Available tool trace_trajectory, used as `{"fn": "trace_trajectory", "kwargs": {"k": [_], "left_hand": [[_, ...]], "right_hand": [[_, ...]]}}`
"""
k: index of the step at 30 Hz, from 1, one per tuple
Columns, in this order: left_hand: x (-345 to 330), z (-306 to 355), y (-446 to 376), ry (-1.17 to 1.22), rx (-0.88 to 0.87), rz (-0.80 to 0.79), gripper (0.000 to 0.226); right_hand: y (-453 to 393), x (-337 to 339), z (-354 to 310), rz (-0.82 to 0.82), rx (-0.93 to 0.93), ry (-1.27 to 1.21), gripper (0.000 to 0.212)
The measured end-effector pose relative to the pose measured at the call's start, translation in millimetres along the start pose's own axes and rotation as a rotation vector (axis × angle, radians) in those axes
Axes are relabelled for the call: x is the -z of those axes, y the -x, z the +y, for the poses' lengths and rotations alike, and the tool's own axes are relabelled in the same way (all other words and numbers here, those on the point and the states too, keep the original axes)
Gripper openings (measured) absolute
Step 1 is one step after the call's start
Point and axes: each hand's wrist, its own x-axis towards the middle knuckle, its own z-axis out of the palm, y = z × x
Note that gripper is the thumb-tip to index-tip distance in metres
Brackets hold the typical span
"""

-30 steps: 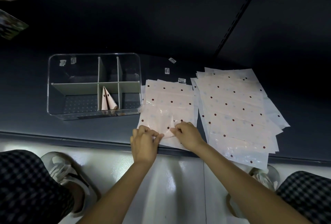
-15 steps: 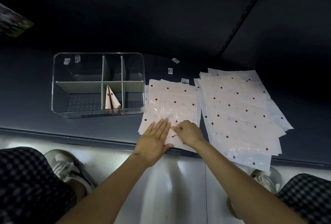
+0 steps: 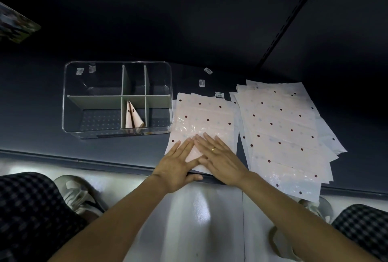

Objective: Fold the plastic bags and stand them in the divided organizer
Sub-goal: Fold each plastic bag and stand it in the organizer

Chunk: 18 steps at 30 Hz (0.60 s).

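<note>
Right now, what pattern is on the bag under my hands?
Pale pink bag with dark red dots, head view.

No writing can be made out. Three small white stickers (image 3: 219,94) lie on the dark counter (image 3: 31,127) toward its far edge, past the plastic bags (image 3: 204,119); they carry barcode-like print too small to read. Two small labels (image 3: 80,71) on the clear organizer (image 3: 69,115) are blurred as well.

Both forearms are bare, with no sleeves in view. A thin gold ring (image 3: 213,149) sits on a finger of the right hand (image 3: 220,160). Dark checked trousers (image 3: 31,215) cover both knees, and pale grey sneakers (image 3: 80,195) with light laces show beside them.
</note>
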Motion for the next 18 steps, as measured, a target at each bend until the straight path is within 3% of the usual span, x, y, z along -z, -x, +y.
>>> {"fn": "trace_trajectory", "kwargs": {"k": [2, 5, 10, 12, 15, 18], "left_hand": [[1.0, -2.5, 0.2, 0.013, -0.022, 0.002, 0.062], [3.6, -12.6, 5.1, -0.004, -0.088, -0.027, 0.063], [4.9, -26.0, 17.0, 0.008, -0.115, -0.061, 0.066], [5.4, -26.1, 17.9, 0.036, -0.109, -0.066, 0.066], [4.1, -24.5, 17.0, 0.051, -0.096, -0.065, 0.066], [3.0, -23.5, 18.5, 0.062, -0.089, -0.063, 0.066]], "right_hand": [[-1.4, -1.6, 8.6, -0.116, -0.01, 0.12, 0.065], [-1.9, -2.0, 16.1, -0.167, -0.005, 0.19, 0.075], [-2.9, -3.4, 16.8, -0.152, -0.033, 0.076, 0.07], [-4.7, -4.1, 10.7, -0.026, -0.147, -0.148, 0.06], [-10.6, -3.0, 0.6, 0.288, -0.446, -0.432, 0.039], [-22.5, 1.0, -9.7, 0.268, -0.623, -0.529, 0.043]]}}
